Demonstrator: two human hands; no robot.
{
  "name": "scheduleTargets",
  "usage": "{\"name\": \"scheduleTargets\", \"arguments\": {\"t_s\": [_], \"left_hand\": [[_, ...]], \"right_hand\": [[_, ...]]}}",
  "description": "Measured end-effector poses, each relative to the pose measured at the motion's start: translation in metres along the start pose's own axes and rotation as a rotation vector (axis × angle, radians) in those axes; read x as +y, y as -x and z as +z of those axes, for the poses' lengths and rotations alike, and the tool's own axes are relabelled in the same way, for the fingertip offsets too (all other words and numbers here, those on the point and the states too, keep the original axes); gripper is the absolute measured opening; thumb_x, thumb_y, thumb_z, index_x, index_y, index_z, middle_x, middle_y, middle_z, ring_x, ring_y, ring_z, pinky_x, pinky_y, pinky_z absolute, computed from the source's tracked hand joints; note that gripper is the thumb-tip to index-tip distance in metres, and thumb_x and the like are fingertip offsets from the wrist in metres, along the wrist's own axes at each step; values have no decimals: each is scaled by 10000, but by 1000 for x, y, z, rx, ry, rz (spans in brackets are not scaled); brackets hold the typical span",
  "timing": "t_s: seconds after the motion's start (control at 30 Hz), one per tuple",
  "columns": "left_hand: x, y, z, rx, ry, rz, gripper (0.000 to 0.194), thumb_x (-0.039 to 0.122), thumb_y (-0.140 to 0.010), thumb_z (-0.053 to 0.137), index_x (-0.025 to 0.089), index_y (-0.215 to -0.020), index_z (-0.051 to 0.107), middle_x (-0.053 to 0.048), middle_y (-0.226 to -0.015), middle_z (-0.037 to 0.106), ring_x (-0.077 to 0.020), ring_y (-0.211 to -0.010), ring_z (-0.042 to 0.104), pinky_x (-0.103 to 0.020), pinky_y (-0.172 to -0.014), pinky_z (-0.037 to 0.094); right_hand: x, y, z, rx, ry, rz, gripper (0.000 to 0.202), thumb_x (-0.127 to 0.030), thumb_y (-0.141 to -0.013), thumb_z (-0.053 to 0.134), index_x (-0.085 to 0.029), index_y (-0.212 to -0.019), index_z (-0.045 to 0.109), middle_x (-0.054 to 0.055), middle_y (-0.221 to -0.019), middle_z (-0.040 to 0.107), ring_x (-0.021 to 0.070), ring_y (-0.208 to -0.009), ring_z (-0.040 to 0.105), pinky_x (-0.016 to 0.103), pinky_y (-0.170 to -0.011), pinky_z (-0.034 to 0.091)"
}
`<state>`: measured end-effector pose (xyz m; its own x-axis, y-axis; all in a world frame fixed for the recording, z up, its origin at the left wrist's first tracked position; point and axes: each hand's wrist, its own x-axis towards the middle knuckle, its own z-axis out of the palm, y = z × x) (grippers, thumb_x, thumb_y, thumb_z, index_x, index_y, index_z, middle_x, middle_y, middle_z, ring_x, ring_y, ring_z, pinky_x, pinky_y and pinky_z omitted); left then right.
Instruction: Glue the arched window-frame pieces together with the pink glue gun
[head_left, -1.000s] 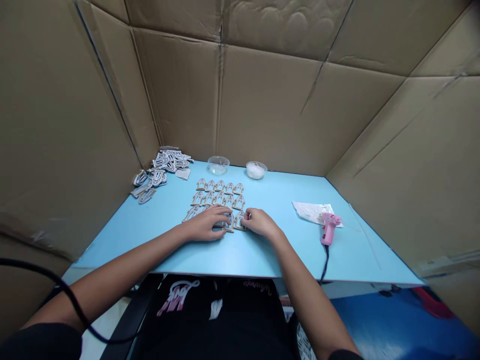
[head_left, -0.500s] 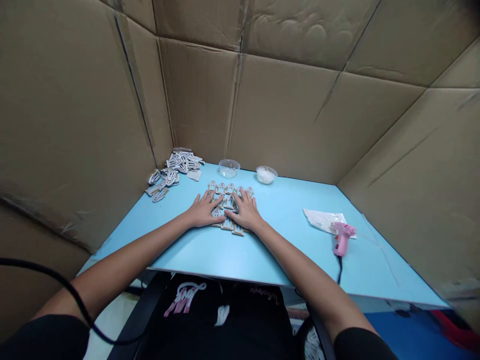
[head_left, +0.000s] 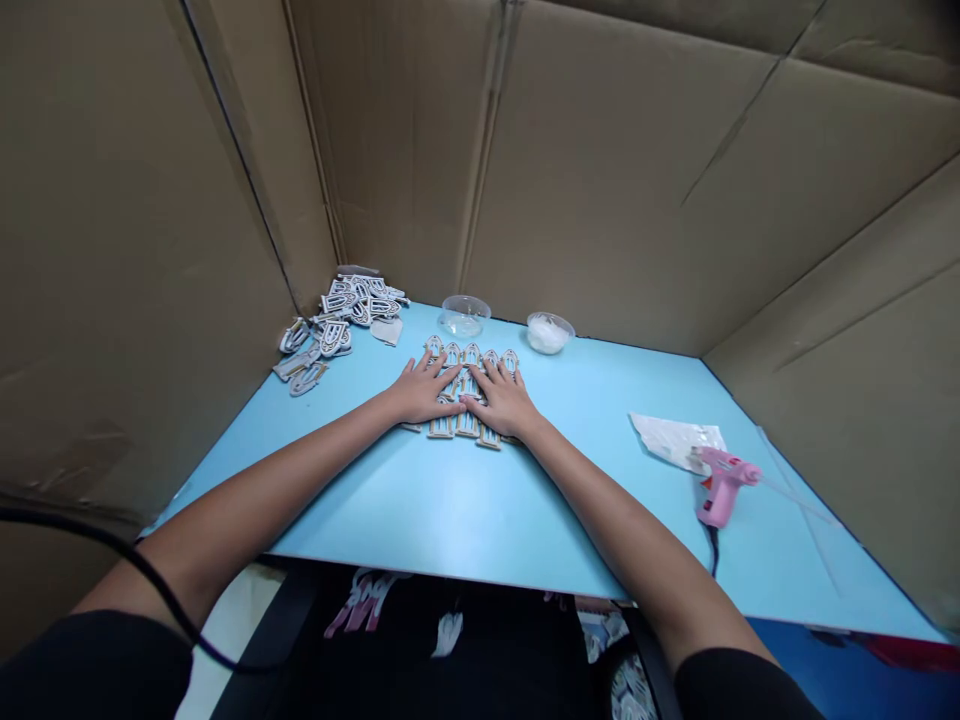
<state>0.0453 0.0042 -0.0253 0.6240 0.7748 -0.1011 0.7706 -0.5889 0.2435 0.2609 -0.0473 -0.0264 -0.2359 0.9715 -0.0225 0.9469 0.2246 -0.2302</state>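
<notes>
The fingers of the left hand point(head_left: 424, 393) were spread and laid flat, palm down, grasping nothing. The fingers of the right hand point(head_left: 504, 399) were likewise spread and flat, palm down, grasping nothing. Both hands pressed on a block of small arch-shaped cutouts point(head_left: 459, 428) arranged in rows on the blue table point(head_left: 465, 510). The hands lay side by side, the index fingertips nearly touching over the middle of the block. The far row of cutouts showed beyond the fingertips, and the near row showed below the palms; the pieces between were covered.

Both forearms ran from the near table edge toward the block, converging.

To the far left, near the corner of the table, a loose pile of similar cutouts point(head_left: 341, 315) lay in disorder. Just beyond the block stood a clear plastic bowl point(head_left: 463, 315), and to its right a second bowl with white contents point(head_left: 549, 332). Well apart to the right, a pink glue gun point(head_left: 721, 485) stood on the table, its nozzle next to a crumpled white sheet point(head_left: 675, 440). Cardboard walls point(head_left: 600, 180) enclosed the table on three sides.
</notes>
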Motion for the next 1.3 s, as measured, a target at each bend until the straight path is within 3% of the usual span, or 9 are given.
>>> {"name": "scheduleTargets", "arguments": {"t_s": [0.2, 0.47, 0.67, 0.73, 0.8, 0.93, 1.03, 1.13, 1.3], "left_hand": [[2, -12, 0, 31, -14, -14, 943, 821, -982, 410, 268, -1718, 207, -155, -1799, 90, -465, -1659, 15, -666, -1306, 89], [9, -4, 2, 25, -28, -23, 941, 816, -988, 396, 246, -1716, 220, -169, -1794, 102, -469, -1655, 69, -646, -1311, 101], [10, -4, 2, 122, -13, -40, 857, 791, -986, 437, 323, -1691, 302, -95, -1778, 239, -393, -1657, 176, -594, -1320, 166], [-2, -3, -7, 228, -8, -88, 758, 720, -1027, 427, 338, -1676, 337, -55, -1764, 302, -332, -1652, 220, -541, -1334, 170], [-24, 1, -20, 381, -6, -203, 681, 609, -1073, 411, 264, -1659, 381, -91, -1750, 335, -316, -1647, 230, -518, -1344, 150], [-80, 18, -39, 629, 14, -514, 719, 378, -996, 654, 120, -1619, 404, -240, -1739, 262, -454, -1637, 137, -663, -1310, 154], [-109, 27, -39, 669, 83, -623, 583, 376, -989, 720, 195, -1511, 535, -166, -1650, 424, -410, -1528, 393, -677, -1224, 369], [-120, 27, -37, 714, 179, -621, 432, 383, -1018, 701, 194, -1396, 616, -128, -1519, 556, -324, -1364, 574, -589, -1139, 505], [-127, 29, -46, 827, 459, -596, 387, 383, -1021, 700, 171, -1339, 639, -120, -1393, 637, -283, -1235, 653, -521, -1046, 579]], "right_hand": [[9, -14, -4, -8, 28, 5, 806, -672, -1057, 364, -230, -1720, 243, 141, -1798, 169, 404, -1660, 143, 616, -1318, 90], [8, -8, 1, -12, 10, -8, 818, -654, -1046, 401, -211, -1718, 256, 146, -1794, 179, 416, -1657, 145, 625, -1317, 94], [12, -7, 2, 120, -59, 0, 769, -662, -1029, 444, -231, -1664, 396, 151, -1750, 328, 418, -1621, 264, 644, -1286, 197], [19, -7, -2, 238, -87, 26, 724, -638, -1054, 374, -198, -1625, 447, 175, -1716, 384, 400, -1594, 316, 617, -1266, 259], [30, -7, -8, 376, -117, 58, 688, -582, -1084, 267, -148, -1571, 485, 208, -1646, 462, 361, -1541, 393, 553, -1238, 322], [48, -7, -9, 560, -175, 100, 637, -545, -1083, 224, -125, -1419, 566, 230, -1446, 602, 341, -1364, 540, 500, -1134, 428], [50, -8, -2, 607, -204, 84, 571, -561, -1067, 290, -159, -1307, 618, 211, -1343, 646, 334, -1262, 594, 483, -1061, 473], [47, -9, 4, 627, -221, 44, 515, -560, -1058, 335, -190, -1255, 635, 184, -1298, 661, 319, -1221, 610, 459, -1030, 487], [41, -8, 3, 648, -240, 1, 480, -529, -1053, 351, -191, -1235, 640, 185, -1300, 652, 325, -1231, 604, 460, -1033, 484]]}}
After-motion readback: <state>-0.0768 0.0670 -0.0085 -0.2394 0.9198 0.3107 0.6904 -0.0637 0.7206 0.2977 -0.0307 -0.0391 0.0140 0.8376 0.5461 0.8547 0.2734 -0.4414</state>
